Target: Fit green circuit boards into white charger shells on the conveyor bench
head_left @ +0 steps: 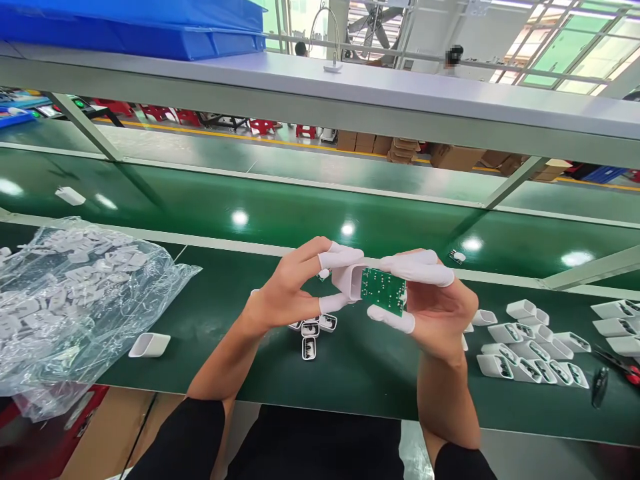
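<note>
My left hand [300,283], with white finger cots on its fingertips, grips a white plastic housing [349,280] whose open end faces right. In my right hand [425,293] a green circuit board [383,290] is pinched between thumb and fingers, which also wear white cots. The board's left edge is right at the housing's opening; whether it has entered cannot be made out. Below the hands, several white housings [309,348] with parts inside stand on the green table. A lone white housing [150,345] lies to the left of my left forearm.
A clear plastic bag [85,293] of small white parts lies at left. Several filled housings [530,350] are grouped at right, beside a black tool [600,387] and red-handled pliers [631,375]. A shelf [380,100] with a blue bin [130,33] crosses above.
</note>
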A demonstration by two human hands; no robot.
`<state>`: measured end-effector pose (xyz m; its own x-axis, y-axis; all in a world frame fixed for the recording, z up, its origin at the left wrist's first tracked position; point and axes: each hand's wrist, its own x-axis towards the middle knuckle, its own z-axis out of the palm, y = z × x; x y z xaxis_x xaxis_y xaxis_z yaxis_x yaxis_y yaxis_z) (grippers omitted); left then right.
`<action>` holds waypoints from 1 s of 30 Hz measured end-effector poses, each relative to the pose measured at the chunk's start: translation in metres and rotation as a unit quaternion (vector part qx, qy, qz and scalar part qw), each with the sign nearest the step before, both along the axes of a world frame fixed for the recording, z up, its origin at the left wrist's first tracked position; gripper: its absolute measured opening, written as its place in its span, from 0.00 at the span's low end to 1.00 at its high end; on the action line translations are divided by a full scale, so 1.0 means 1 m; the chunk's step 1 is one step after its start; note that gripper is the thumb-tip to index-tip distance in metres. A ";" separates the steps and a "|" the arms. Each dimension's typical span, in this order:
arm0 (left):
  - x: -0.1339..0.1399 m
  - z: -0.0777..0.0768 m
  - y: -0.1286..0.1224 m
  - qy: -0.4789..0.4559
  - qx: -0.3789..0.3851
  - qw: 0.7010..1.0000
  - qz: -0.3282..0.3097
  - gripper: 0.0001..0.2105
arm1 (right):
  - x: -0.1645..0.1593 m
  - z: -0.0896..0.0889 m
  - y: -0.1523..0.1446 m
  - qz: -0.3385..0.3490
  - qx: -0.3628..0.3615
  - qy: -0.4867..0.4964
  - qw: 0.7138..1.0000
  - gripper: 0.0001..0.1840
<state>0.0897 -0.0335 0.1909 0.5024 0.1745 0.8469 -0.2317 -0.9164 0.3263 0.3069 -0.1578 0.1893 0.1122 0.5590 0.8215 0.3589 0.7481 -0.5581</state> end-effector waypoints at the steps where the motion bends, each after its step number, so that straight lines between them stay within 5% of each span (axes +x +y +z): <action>1: 0.000 0.000 0.000 -0.002 -0.001 1.000 -0.001 0.35 | 0.000 -0.001 0.000 0.001 -0.001 -0.004 1.000 0.33; 26: 0.003 -0.004 0.001 0.011 -0.006 1.000 -0.001 0.33 | 0.001 -0.004 0.001 -0.042 -0.021 -0.106 0.993 0.36; 30: 0.008 -0.003 0.001 -0.006 -0.022 0.999 -0.033 0.34 | 0.002 -0.002 0.002 -0.064 -0.018 -0.126 0.990 0.46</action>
<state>0.0981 -0.0327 0.1879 0.5044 0.1786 0.8448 -0.2960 -0.8833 0.3635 0.3087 -0.1557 0.1871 -0.0225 0.5834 0.8119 0.5809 0.6686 -0.4643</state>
